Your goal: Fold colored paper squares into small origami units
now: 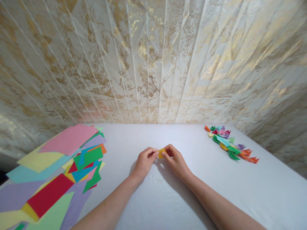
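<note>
Yellow paper (161, 153), a small piece, was pinched between the left hand (146, 159) and the right hand (176, 159), each grip closed on one side of it, over the middle of the white desk (153, 201). Loose coloured sheets (69, 137) overlapped along the left side, a pink one among the farthest. Small folded paper shapes (227, 142), green, orange, purple and other colours, lay clustered at the far right.

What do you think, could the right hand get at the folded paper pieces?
Probably yes: nothing seems to stand between the right hand and the folded paper pieces on the table, though the hand pinches a small yellow paper.
</note>
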A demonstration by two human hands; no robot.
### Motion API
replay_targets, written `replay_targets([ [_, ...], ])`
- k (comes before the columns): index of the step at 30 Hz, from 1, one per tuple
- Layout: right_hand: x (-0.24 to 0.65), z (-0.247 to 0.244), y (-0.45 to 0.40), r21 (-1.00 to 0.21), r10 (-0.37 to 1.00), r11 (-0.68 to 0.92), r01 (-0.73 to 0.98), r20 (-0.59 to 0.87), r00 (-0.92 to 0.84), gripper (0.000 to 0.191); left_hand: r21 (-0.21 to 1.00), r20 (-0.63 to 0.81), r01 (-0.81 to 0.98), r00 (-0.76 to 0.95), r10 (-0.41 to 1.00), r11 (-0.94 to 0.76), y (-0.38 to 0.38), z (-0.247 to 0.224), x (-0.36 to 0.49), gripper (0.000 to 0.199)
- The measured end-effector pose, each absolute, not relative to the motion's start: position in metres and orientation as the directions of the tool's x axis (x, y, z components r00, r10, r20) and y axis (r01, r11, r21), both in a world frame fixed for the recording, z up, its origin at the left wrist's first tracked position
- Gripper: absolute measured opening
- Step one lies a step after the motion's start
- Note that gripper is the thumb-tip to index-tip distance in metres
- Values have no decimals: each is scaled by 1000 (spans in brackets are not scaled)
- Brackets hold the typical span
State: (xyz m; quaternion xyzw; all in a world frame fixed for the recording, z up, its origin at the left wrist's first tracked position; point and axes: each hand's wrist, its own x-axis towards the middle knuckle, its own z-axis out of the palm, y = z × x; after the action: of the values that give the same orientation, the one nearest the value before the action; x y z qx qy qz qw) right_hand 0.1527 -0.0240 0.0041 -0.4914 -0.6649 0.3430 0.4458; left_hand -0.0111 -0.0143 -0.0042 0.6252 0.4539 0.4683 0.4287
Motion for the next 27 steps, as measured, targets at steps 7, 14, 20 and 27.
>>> replay_targets([
  [7,152,1,-21,-938,969,225,264,186,-165,17,958,216,162,133,967,-237,-15,-5,-11,24],
  [14,152,-2,-20,-946,968,225,233,190,-164,15,959,202,176,127,971,-223,-15,-4,-10,24],
  [20,152,-2,-20,-950,969,220,222,187,-159,15,964,187,168,124,975,-206,-14,-6,-10,24],
  [27,151,-1,-21,-956,970,208,207,175,-167,13,971,168,149,115,979,-185,-15,-5,-9,21],
])
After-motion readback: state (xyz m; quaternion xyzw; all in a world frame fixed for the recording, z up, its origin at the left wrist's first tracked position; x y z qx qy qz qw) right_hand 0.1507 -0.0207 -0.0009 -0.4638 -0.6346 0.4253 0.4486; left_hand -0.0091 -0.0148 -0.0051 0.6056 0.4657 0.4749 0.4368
